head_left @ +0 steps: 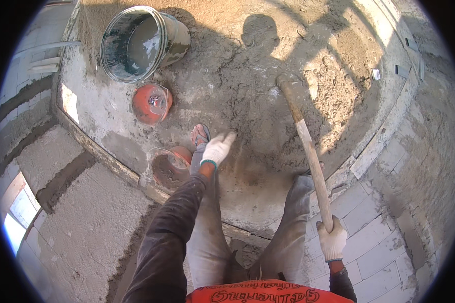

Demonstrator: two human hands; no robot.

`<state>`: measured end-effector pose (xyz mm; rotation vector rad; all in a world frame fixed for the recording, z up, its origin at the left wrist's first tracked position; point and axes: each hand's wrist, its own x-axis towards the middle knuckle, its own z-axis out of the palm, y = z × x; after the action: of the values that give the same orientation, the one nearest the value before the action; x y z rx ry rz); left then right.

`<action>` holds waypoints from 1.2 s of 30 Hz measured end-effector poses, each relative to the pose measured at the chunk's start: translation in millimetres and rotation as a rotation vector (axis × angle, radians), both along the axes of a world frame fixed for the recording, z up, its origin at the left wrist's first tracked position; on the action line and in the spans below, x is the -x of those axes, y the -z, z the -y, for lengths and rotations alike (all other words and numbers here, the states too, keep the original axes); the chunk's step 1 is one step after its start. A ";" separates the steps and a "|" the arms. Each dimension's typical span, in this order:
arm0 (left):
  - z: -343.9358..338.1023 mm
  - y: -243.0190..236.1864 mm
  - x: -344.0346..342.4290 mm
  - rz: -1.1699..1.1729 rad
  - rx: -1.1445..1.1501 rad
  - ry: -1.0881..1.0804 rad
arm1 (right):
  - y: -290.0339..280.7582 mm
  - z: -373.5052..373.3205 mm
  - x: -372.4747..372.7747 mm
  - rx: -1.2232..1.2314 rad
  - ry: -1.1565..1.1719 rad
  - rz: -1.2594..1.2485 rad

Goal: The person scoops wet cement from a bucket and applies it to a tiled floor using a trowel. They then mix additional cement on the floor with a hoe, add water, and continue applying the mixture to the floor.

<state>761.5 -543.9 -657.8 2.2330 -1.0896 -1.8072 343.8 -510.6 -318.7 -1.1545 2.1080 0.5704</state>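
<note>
- Sunlight and shadow are falling across the wet, lumpy grey mortar (258, 111), which is spreading over the ground in front of me.
- With my right hand (332, 240), wearing an off-white knitted glove, I am clamping my fingers around the near end of a long, two-toned brown wooden pole (313, 160); its far end is resting at the mortar, and I cannot tell what is fixed there.
- My left hand (218, 149), in a matching glove with a green cuff, is hovering near my sandalled foot (199, 134); its fingers are stretching out, gripping nothing.
- Beyond it to the left, a large, round, mortar-smeared bucket (176, 38) is holding grey liquid.
- Just beside that, a small round orange-red pail (141, 107) is sitting.
- Nearer me, a second orange pail (182, 153) is holding grey mix.
</note>
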 end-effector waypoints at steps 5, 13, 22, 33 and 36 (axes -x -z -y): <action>-3.0 -18.9 246.7 -1.009 -0.627 -0.704 | 59.8 -148.1 35.7 -0.061 0.090 0.039; 77.3 -89.0 276.4 -0.479 -0.428 -0.970 | 98.8 -184.5 31.0 0.068 0.059 0.239; 367.8 -125.1 94.4 -0.433 0.403 -0.699 | 150.4 136.0 -119.4 0.199 0.120 0.812; 251.8 -72.8 169.5 -0.144 -0.148 -0.437 | 77.7 91.5 -78.0 -0.042 0.317 0.763; 189.5 -94.3 201.7 -0.073 -0.279 -0.519 | 40.6 46.2 -42.8 -0.104 0.283 0.746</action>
<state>559.8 -733.4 -563.5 2.2772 -0.2105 -1.8609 386.6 -556.8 -359.3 -0.8129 1.5267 0.0807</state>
